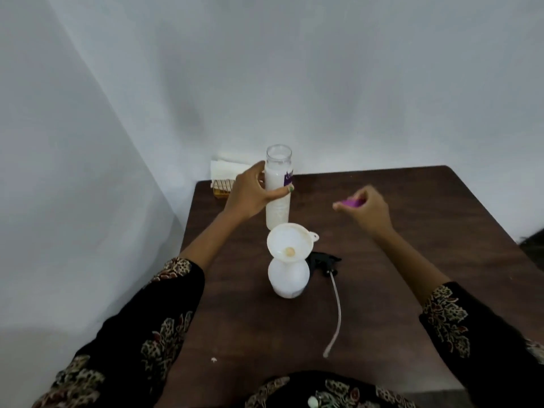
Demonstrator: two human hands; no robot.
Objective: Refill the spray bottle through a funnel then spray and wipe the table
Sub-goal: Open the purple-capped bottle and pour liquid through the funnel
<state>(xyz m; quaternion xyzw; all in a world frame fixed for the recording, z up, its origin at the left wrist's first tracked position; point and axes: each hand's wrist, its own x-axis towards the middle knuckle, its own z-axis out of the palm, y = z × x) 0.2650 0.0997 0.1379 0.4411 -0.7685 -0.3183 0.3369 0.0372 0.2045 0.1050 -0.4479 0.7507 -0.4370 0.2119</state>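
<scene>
A white spray bottle (288, 279) stands uncapped at the table's middle, with a white funnel (290, 240) seated in its neck. Its black spray head (322, 260) lies just to the right on the table, its clear dip tube (334, 316) trailing toward me. Behind the funnel my left hand (250, 191) grips a tall open refill bottle (278, 184), upright, filled with white liquid and bearing a purple label. Off to the right, above the table, my right hand (366, 209) pinches the purple cap (351, 203).
The dark brown table (412, 290) sits in a corner of white walls. At its back left corner a small holder (223, 188) carries folded white tissues (228, 169). A white speck (214, 359) lies near the front left edge.
</scene>
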